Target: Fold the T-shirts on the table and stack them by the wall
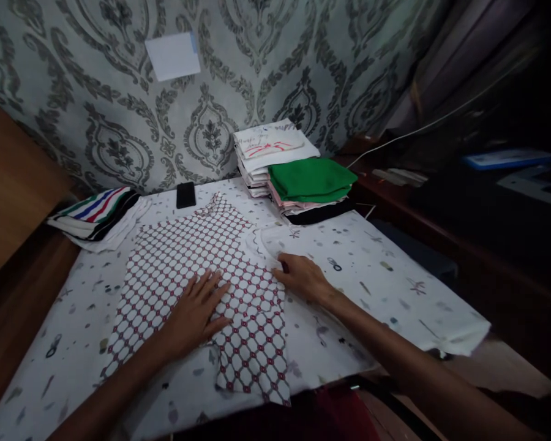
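Observation:
A patterned shirt, white with a dark lattice and small red dots, lies spread on the cloth-covered table in front of me. One side of it is folded inward, and a narrower flap hangs toward the near edge. My left hand rests flat on the shirt's middle with its fingers spread. At the shirt's right edge, my right hand has its fingers curled with thumb and forefinger pinched on the fabric. A pale curved piece of cloth shows just beyond the right hand.
Folded clothes stand at the back: a white stack and a green garment on another stack. A black phone lies left of them. Folded striped clothes sit at the back left, near a wooden panel. A cable runs right.

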The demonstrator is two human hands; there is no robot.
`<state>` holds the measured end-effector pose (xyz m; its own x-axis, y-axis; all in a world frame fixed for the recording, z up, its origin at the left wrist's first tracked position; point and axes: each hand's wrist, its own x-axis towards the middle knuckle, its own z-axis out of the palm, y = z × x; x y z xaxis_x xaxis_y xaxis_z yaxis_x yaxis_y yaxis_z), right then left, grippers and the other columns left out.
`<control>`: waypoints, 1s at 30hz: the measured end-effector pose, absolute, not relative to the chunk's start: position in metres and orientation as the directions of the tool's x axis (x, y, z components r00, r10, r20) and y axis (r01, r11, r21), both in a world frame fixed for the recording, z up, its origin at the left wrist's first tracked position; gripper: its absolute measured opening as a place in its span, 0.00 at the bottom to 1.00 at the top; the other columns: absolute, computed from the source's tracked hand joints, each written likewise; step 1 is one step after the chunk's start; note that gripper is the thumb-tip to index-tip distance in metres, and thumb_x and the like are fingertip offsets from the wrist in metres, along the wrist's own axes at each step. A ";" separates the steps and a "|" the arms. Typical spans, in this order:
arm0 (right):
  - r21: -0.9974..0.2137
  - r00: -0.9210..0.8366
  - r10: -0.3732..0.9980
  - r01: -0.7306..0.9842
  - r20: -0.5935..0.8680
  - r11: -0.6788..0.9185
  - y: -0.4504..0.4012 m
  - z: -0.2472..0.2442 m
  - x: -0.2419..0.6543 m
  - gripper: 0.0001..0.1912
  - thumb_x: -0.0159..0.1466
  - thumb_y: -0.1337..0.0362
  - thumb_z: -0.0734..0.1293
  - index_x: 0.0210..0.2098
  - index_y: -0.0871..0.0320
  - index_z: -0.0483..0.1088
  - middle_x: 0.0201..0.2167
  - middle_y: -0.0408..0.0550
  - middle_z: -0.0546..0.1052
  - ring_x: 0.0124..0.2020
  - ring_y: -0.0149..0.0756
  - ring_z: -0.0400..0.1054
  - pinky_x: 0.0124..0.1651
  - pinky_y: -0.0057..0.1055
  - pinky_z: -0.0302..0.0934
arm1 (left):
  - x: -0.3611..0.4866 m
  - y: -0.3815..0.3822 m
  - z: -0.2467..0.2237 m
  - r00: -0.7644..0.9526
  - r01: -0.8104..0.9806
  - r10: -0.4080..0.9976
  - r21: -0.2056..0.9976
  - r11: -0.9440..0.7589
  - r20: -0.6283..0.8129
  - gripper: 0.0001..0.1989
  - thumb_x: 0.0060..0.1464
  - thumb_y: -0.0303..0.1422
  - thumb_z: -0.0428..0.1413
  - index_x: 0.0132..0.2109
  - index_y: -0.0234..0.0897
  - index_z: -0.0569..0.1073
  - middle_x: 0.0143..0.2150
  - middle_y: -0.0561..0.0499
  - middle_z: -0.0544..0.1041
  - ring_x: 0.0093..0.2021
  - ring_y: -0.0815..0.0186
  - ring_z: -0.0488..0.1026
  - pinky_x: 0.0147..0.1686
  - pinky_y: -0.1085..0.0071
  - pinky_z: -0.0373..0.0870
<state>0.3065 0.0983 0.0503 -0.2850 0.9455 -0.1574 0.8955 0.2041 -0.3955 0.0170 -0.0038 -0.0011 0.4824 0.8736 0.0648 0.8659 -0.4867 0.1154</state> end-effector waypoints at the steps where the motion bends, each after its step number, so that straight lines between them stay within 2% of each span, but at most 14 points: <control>1: -0.401 -0.296 0.940 0.892 -0.170 0.208 0.102 0.051 0.307 0.10 0.65 0.56 0.63 0.31 0.55 0.68 0.31 0.47 0.77 0.33 0.39 0.70 0.31 0.32 0.53 | 0.015 -0.003 -0.001 0.482 0.866 0.874 0.119 -0.486 0.063 0.35 0.65 0.55 0.42 0.73 0.49 0.48 0.76 0.48 0.46 0.75 0.53 0.43 0.71 0.49 0.42; 5: -0.413 -0.259 0.953 0.894 -0.160 0.174 0.133 0.053 0.294 0.19 0.66 0.46 0.63 0.42 0.56 0.71 0.41 0.52 0.79 0.41 0.44 0.72 0.37 0.34 0.61 | 0.004 0.011 0.003 0.422 0.896 0.906 0.137 -0.422 0.034 0.36 0.66 0.55 0.41 0.74 0.47 0.47 0.76 0.45 0.47 0.75 0.53 0.43 0.71 0.48 0.41; 8: -0.310 -0.226 0.974 0.926 -0.006 0.213 0.160 0.049 0.269 0.24 0.67 0.49 0.62 0.54 0.61 0.69 0.53 0.61 0.75 0.53 0.52 0.69 0.49 0.41 0.63 | -0.008 0.030 0.007 0.327 0.934 0.945 0.146 -0.327 0.023 0.35 0.67 0.53 0.39 0.74 0.45 0.48 0.76 0.43 0.47 0.75 0.53 0.42 0.70 0.47 0.42; 10: -0.228 -0.326 0.936 0.909 0.133 0.349 0.173 0.042 0.251 0.28 0.68 0.52 0.61 0.61 0.64 0.64 0.63 0.67 0.67 0.63 0.56 0.61 0.59 0.47 0.59 | -0.018 0.043 0.007 0.273 0.951 0.961 0.138 -0.275 0.034 0.34 0.67 0.53 0.39 0.73 0.43 0.50 0.76 0.42 0.49 0.75 0.53 0.44 0.70 0.46 0.44; 11: -0.194 -0.424 0.888 0.869 0.178 0.454 0.177 0.037 0.243 0.30 0.69 0.53 0.61 0.64 0.65 0.62 0.67 0.67 0.62 0.67 0.57 0.55 0.63 0.49 0.54 | -0.025 0.048 0.006 0.249 0.959 0.968 0.127 -0.253 0.044 0.34 0.67 0.53 0.39 0.73 0.42 0.51 0.75 0.41 0.50 0.75 0.52 0.45 0.69 0.46 0.44; 13: -0.166 -0.627 0.759 0.741 0.178 0.651 0.183 0.027 0.235 0.32 0.70 0.51 0.58 0.67 0.62 0.58 0.72 0.62 0.55 0.72 0.53 0.47 0.69 0.50 0.46 | -0.042 0.054 0.003 0.200 0.974 0.978 0.099 -0.206 0.065 0.34 0.67 0.52 0.39 0.72 0.41 0.53 0.75 0.40 0.52 0.74 0.52 0.46 0.69 0.45 0.45; 16: -0.192 -0.727 0.683 0.662 0.073 0.724 0.190 0.012 0.241 0.33 0.72 0.48 0.52 0.70 0.59 0.55 0.72 0.57 0.53 0.73 0.48 0.45 0.72 0.51 0.41 | -0.073 0.054 0.000 0.091 0.993 0.993 0.065 -0.096 0.071 0.34 0.67 0.51 0.39 0.72 0.39 0.53 0.74 0.39 0.54 0.74 0.51 0.47 0.69 0.45 0.46; 21: -0.196 -0.651 0.759 0.741 0.026 0.642 0.200 0.011 0.252 0.35 0.72 0.47 0.49 0.70 0.62 0.56 0.72 0.59 0.54 0.74 0.50 0.43 0.71 0.56 0.39 | -0.107 0.051 0.005 -0.101 0.994 0.995 0.043 0.099 0.029 0.36 0.67 0.51 0.39 0.72 0.31 0.54 0.74 0.35 0.53 0.74 0.50 0.48 0.69 0.45 0.47; 25: -0.190 -0.698 0.714 0.695 0.054 0.694 0.204 0.024 0.216 0.33 0.73 0.49 0.50 0.66 0.65 0.61 0.71 0.61 0.57 0.73 0.50 0.45 0.72 0.52 0.37 | -0.092 0.078 0.004 -0.041 0.999 0.996 0.027 0.039 0.085 0.36 0.66 0.51 0.40 0.71 0.30 0.54 0.73 0.33 0.53 0.74 0.49 0.48 0.69 0.44 0.45; 28: -0.208 -0.758 0.652 0.634 0.025 0.745 0.209 0.023 0.185 0.32 0.72 0.51 0.52 0.67 0.65 0.59 0.71 0.60 0.56 0.73 0.47 0.45 0.72 0.49 0.40 | -0.081 0.104 -0.002 0.041 0.997 0.994 0.063 -0.048 0.104 0.36 0.67 0.51 0.40 0.71 0.32 0.54 0.74 0.35 0.54 0.74 0.51 0.48 0.69 0.47 0.47; 30: -0.202 -0.752 0.659 0.644 0.010 0.738 0.215 0.017 0.177 0.33 0.72 0.50 0.52 0.69 0.64 0.57 0.72 0.59 0.54 0.73 0.47 0.44 0.72 0.50 0.40 | -0.089 0.117 -0.006 0.006 0.996 0.996 0.093 -0.015 0.090 0.36 0.66 0.52 0.39 0.71 0.31 0.54 0.73 0.34 0.54 0.74 0.51 0.48 0.69 0.48 0.48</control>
<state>0.1768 0.2154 0.0171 -0.7517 0.6595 0.0103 0.6443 0.7376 -0.2020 -0.0886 0.1168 -0.0059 0.0063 0.9959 0.0898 0.9955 -0.0147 0.0934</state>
